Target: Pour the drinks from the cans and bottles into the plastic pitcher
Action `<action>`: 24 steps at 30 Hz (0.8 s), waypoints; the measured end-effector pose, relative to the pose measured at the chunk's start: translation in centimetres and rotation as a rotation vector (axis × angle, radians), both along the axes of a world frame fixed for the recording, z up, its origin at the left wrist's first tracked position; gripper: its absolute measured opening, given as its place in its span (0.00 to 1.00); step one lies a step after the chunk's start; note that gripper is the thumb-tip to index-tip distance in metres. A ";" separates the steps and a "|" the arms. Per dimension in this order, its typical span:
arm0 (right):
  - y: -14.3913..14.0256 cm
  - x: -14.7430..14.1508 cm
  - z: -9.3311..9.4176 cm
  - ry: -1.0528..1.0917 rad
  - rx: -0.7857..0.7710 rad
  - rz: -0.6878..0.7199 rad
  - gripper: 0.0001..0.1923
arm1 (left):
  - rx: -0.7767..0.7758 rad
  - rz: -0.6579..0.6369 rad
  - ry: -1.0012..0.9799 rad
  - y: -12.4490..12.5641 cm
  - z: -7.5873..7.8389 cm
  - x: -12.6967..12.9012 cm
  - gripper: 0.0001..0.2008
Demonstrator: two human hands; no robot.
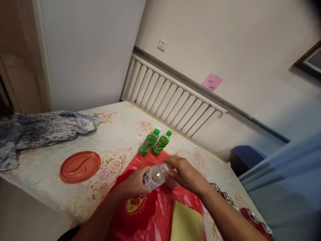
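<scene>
Floral tablecloth (pixel 117 124) under everything; red plastic sheet (pixel 156 214) on it; blue-and-white cloth (pixel 50 129) far left; orange-red dish (pixel 80 169) left of sheet; yellow pad (pixel 187 222) on sheet, near side; right hand (pixel 184 172) with fingers at neck of clear bottle (pixel 153 177), cannot tell how firmly; left hand (pixel 136 182) wrapped round its labelled body; two green bottles (pixel 147 144) upright at sheet's far end; clear bottle tilted over sheet, between hands.

Labels (pixel 147 178) on the clear bottle (pixel 156 175) and green bottles (pixel 161 145), and writing (pixel 211 84) on the pink paper (pixel 213 79), are too blurry to read.
</scene>
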State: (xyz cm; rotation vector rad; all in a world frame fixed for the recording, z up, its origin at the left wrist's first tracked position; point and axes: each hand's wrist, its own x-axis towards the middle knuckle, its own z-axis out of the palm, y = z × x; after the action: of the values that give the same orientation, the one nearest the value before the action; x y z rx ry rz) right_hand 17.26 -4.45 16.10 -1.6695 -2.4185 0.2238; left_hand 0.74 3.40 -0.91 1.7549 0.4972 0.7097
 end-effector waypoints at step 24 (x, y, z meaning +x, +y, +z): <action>-2.7 -1.6 -8.2 0.824 -0.037 -0.408 0.30 | -0.128 -0.139 -0.103 -0.9 2.1 -0.4 0.35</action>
State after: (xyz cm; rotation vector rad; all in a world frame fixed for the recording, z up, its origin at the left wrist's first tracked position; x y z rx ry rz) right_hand 15.69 -7.12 7.89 -1.6007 -1.4579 0.7210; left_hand 0.34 2.49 1.19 1.6077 0.3396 0.6515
